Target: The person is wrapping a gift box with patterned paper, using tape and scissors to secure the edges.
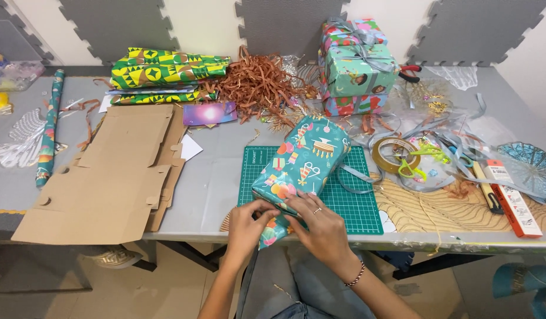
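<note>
Two hands, left hand (244, 227), right hand (320, 223), pressing teal wrapped gift (302, 162), green cutting mat (350, 204)

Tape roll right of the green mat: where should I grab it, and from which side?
Grip the tape roll across its near rim, from above. It lies flat with the hole up, so one finger fits inside. Yellow-green clips crowd its right side.

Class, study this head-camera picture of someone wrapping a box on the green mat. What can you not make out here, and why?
- Near end of the teal wrapped box, head view: covered by the left hand and right hand.
- Contents of the box: hidden by the paper.
- Blue patterned object: cut off by the right edge.
- Clear container: cut off by the left edge.
</note>
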